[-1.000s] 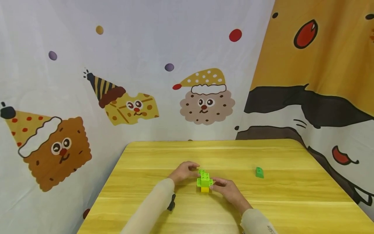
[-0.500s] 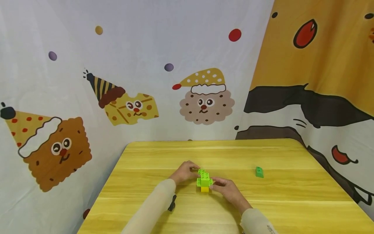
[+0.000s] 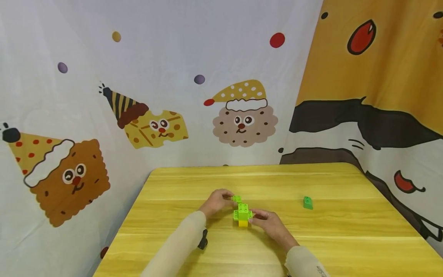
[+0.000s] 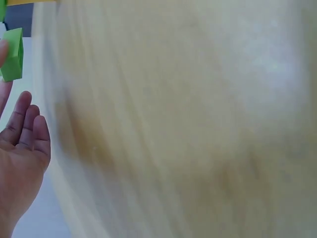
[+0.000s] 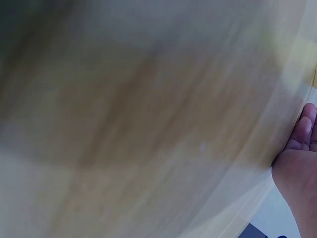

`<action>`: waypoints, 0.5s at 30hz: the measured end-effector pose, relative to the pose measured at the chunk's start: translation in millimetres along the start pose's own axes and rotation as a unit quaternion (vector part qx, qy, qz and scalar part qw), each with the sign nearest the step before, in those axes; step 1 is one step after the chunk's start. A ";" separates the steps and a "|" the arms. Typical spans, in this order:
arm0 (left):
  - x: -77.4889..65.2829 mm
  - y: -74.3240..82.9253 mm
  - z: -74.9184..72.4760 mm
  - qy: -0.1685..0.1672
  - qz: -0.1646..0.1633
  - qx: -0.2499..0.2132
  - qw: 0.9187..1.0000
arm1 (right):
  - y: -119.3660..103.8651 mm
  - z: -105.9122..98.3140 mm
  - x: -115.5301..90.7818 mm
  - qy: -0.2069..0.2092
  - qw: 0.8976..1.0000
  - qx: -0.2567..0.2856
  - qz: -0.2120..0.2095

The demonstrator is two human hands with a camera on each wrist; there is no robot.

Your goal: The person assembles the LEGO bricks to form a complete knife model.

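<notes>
My left hand point(image 3: 217, 203) pinches a small light-green toy brick point(image 3: 237, 198) at the far side of a brick build. In the left wrist view that green brick point(image 4: 13, 54) sits between the fingertips, the other fingers loosely bent. The build point(image 3: 243, 212) stands upright on the table, light green on top with studs showing, side bricks sticking out left and right, and a yellow brick point(image 3: 243, 223) at its foot. From the right, my right hand point(image 3: 271, 226) grips the build's right side brick between thumb and fingers. Its fingertips lie mostly outside the right wrist view.
A darker green brick point(image 3: 307, 202) with a sloped side lies apart to the right on the wooden table point(image 3: 277, 254). A cloth point(image 3: 194, 46) printed with cartoon figures hangs behind the table's far edge. A black strap piece point(image 3: 203, 239) is on the left wrist.
The left hand's small green brick has shifted slightly back and left, away from the build's top. My right hand and the build have stayed nearly still.
</notes>
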State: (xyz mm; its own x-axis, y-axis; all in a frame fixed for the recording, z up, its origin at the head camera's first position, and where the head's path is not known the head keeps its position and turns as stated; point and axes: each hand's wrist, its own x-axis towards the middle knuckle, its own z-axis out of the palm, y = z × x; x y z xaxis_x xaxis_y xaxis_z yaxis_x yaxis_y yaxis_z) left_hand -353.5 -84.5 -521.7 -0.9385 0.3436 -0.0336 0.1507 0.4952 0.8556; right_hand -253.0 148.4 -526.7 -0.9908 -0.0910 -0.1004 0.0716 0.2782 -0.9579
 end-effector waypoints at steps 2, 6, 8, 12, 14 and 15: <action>-1.7 2.1 -3.0 0.008 -0.002 -0.009 1.000 | 0.5 0.1 0.3 0.001 1.000 0.000 -0.003; -4.7 6.5 -9.5 0.024 0.004 -0.030 0.999 | 1.8 0.1 0.6 0.003 1.000 -0.002 -0.004; -6.0 9.4 -12.9 0.029 0.009 -0.039 0.999 | 2.1 0.1 0.4 0.007 1.000 -0.004 -0.002; -9.0 16.1 -19.6 0.036 0.017 -0.048 0.998 | 2.3 0.3 0.1 0.011 1.000 -0.007 0.001; -10.8 18.9 -22.7 0.039 0.023 -0.052 0.998 | 2.0 0.5 -0.1 0.011 1.000 -0.005 0.003; -11.8 20.1 -24.0 0.040 0.024 -0.053 0.998 | 2.1 0.5 -0.1 0.009 1.000 -0.003 0.003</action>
State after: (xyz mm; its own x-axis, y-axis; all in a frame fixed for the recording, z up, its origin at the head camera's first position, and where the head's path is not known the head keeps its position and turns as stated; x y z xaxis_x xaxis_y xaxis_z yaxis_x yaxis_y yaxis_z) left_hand -346.9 -97.7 -491.7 -0.9536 0.2976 0.0462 0.1661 0.3917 0.9049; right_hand -252.6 148.5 -528.7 -0.9923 -0.0718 -0.1013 0.0770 0.2844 -0.9556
